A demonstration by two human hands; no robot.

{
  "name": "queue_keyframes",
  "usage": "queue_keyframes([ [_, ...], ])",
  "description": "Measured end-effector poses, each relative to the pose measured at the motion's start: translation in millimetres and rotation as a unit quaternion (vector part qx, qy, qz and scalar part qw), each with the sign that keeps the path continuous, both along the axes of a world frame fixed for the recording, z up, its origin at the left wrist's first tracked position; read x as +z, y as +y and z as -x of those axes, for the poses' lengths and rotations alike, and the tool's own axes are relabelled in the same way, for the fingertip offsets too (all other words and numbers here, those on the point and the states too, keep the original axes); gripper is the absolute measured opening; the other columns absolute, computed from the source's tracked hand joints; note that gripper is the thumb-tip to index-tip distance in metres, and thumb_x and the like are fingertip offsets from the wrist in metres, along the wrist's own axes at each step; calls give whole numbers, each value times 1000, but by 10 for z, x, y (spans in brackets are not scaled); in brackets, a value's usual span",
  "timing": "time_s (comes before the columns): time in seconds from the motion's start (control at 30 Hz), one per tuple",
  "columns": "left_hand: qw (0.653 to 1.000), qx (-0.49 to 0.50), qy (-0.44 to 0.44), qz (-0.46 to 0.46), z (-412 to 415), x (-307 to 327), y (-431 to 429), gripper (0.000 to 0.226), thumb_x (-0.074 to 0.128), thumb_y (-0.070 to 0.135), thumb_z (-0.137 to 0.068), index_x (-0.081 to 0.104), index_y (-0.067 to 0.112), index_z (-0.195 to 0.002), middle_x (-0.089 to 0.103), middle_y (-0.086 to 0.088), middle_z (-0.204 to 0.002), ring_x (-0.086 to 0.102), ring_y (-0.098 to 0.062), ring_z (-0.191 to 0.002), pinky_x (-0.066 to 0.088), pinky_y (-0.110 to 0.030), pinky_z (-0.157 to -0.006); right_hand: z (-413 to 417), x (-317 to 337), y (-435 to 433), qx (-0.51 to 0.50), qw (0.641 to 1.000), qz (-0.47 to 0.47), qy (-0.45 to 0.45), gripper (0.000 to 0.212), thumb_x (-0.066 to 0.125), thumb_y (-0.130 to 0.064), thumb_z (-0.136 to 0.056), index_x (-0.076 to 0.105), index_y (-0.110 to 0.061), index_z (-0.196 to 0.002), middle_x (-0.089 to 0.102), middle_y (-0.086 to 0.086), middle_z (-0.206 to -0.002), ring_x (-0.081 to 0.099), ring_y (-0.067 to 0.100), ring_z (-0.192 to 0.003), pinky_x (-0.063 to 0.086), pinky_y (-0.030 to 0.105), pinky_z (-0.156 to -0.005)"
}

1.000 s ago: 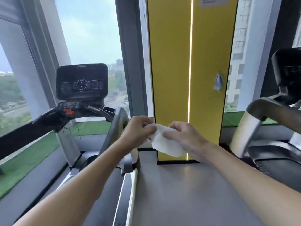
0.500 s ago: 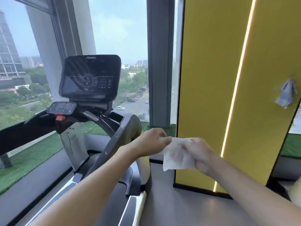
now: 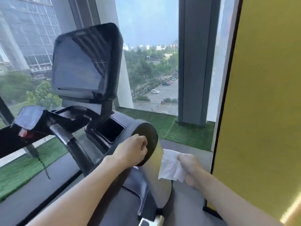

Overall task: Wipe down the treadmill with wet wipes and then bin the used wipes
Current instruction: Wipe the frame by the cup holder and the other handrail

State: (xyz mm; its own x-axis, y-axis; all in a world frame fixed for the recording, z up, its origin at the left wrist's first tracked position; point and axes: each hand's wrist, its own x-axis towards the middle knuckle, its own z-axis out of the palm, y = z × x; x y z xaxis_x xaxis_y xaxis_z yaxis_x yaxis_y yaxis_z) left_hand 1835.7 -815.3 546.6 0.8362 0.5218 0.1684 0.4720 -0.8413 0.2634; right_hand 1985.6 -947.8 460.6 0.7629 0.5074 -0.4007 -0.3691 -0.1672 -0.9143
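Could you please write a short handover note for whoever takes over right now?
Left hand: curled in a fist against the black end cap of the treadmill, holding nothing visible.
Right hand: grips the wipe, right of the end cap, apparently off the machine.
Done: wipe is in hand.
Left: wipe the treadmill, then bin the wipe; no bin in view.

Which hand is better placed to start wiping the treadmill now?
Right. The right hand holds the wipe close beside the handrail; the left hand, curled at the handrail, has no wipe.
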Motion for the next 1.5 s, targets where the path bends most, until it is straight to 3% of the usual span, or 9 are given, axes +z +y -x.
queue_keyframes([
  [0.13,996,12,35,-86,-526,-202,619,33,46,30,-97,60,23,-125,55,0,-126,52,-23,-117,47,-41,-96,-632,-134,685,-1,999,31,-28,20,46,-7,-84,61,-12,-72,61,11,-81,55,26,-75,43,32,-68],
  [0.33,977,4,152,-148,-1254,-375,1514,49,37,44,-100,37,33,-148,22,-5,-161,18,-22,-149,21,-44,-118,-1250,-253,1531,47,997,6,-69,46,32,-7,-94,70,-32,-98,59,-8,-97,54,15,-82,43,25,-65],
  [0.53,970,-4,183,-161,-1532,-552,1791,62,20,54,-83,51,32,-132,47,-9,-136,42,-31,-126,42,-42,-101,-1637,-555,2214,59,997,-18,-43,34,42,-16,-98,71,-22,-115,63,-3,-110,55,7,-71,44,14,-57],
  [0.73,973,6,157,-170,-1509,-581,1813,46,40,45,-87,59,30,-126,55,-11,-128,51,-32,-118,51,-45,-91,-1697,-772,2651,172,984,-46,-24,43,29,-32,-106,69,-21,-118,68,-7,-119,60,14,-114,42,25,-89],
  [0.9,972,23,174,-158,-1509,-575,1813,47,43,46,-89,56,33,-132,54,-9,-132,49,-30,-123,49,-45,-96,-1877,-866,2633,213,975,-47,-36,44,30,-34,-106,71,-36,-92,72,-13,-99,62,0,-93,47,21,-80],
  [1.03,969,34,182,-161,-1517,-573,1797,47,44,45,-90,55,34,-134,53,-7,-132,48,-30,-123,48,-44,-96,-1860,-1071,2529,282,948,-108,-98,35,41,-24,-105,57,-37,-134,63,-23,-125,55,-4,-119,42,20,-101],
  [1.33,972,45,174,-153,-1536,-582,1760,46,48,43,-90,59,33,-133,52,-5,-132,48,-28,-122,47,-41,-95,-1864,-1203,2413,287,936,-84,-184,62,33,11,-97,43,-22,-148,44,-15,-145,37,1,-138,25,10,-113],
  [1.43,972,47,173,-152,-1539,-574,1769,46,48,43,-90,59,33,-134,52,-5,-133,48,-27,-123,46,-40,-94,-1811,-1239,2385,293,936,-103,-167,60,31,1,-101,32,-28,-153,29,-18,-154,21,-7,-141,11,8,-116],
  [1.5,972,45,173,-155,-1547,-571,1770,46,48,43,-90,59,33,-134,52,-4,-133,48,-27,-123,46,-40,-94,-1868,-1307,2534,269,953,-107,-86,54,31,-16,-102,31,-34,-153,28,-11,-160,22,0,-146,14,24,-123],
])
